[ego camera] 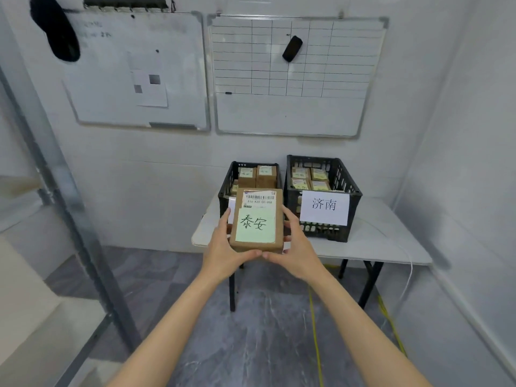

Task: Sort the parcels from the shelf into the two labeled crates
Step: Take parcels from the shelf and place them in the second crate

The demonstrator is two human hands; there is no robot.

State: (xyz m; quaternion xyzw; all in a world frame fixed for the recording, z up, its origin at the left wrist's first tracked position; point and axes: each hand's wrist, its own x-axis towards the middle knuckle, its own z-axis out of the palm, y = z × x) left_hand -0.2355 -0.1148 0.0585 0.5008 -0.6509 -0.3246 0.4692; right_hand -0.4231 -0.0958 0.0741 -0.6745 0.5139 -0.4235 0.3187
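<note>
I hold a brown cardboard parcel (pixel 258 219) in front of me with both hands; it carries a barcode sticker and a green label handwritten 泰安. My left hand (pixel 227 254) grips its left side and bottom corner, my right hand (pixel 297 251) its right side. Behind it, on a white folding table (pixel 391 238), stand two black plastic crates. The left crate (pixel 227 188) holds several brown parcels; its front label is mostly hidden by the parcel I hold. The right crate (pixel 349 191) bears a white sign reading 济南 and holds several parcels.
A grey metal shelf post (pixel 69 208) runs diagonally on the left. Two whiteboards (pixel 296 113) hang on the wall behind the table. Yellow cables (pixel 315 331) and a white cord trail across the grey floor beside the table legs.
</note>
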